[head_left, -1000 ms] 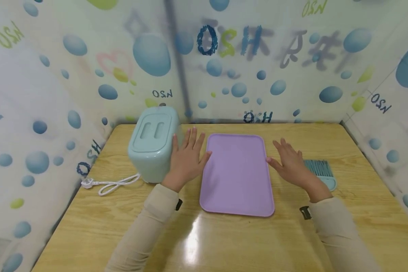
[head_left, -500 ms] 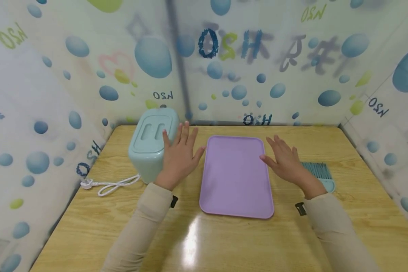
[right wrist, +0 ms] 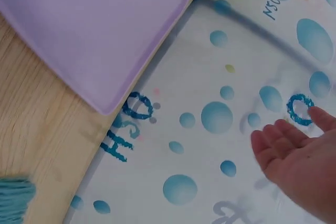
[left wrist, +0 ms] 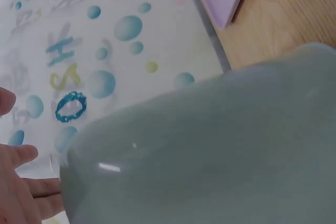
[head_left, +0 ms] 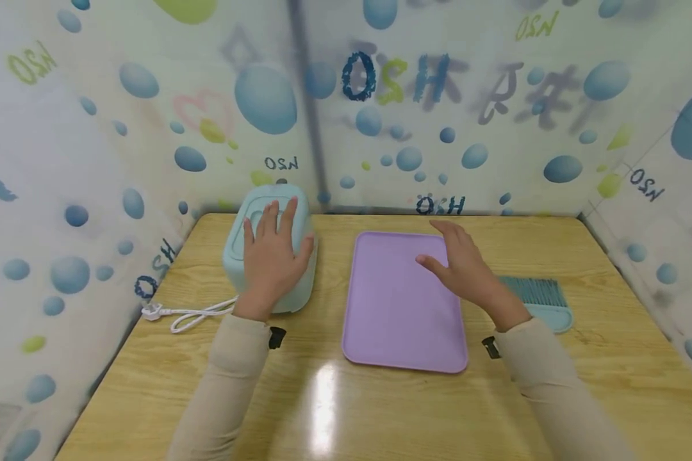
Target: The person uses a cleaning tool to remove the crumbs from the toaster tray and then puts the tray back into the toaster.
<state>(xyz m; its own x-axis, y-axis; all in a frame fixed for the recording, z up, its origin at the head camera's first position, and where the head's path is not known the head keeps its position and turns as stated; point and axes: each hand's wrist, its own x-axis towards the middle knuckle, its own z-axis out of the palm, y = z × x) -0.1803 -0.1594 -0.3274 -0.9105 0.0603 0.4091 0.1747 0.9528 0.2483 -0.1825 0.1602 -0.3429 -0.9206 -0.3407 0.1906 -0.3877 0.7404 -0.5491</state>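
Observation:
My left hand [head_left: 273, 259] is spread over the front and top of a pale blue box-shaped appliance [head_left: 302, 275], which has two slot-like recesses in its lid. Whether the palm or fingers touch the lid I cannot tell. In the left wrist view the appliance's smooth side [left wrist: 210, 150] fills much of the picture, with the fingers [left wrist: 21, 192] at its lower left end. Above the right edge of a flat purple tray [head_left: 400, 307] hovers my right hand [head_left: 464, 266], fingers extended, thumb apart and nothing held. The tray lies flat on the wooden table.
Behind the right wrist lies a brush [head_left: 536, 298] with teal bristles and a light blue handle, partly hidden by the arm. A looped white power cord [head_left: 202, 314] with a plug rests left of the appliance. Patterned wall covering [head_left: 403, 128] encloses the table [head_left: 254, 397] behind and at both sides.
My left hand has moved left, from beside the appliance to over its lid. The right hand has shifted left, from beside the tray to over its right edge. Tray and appliance stay put.

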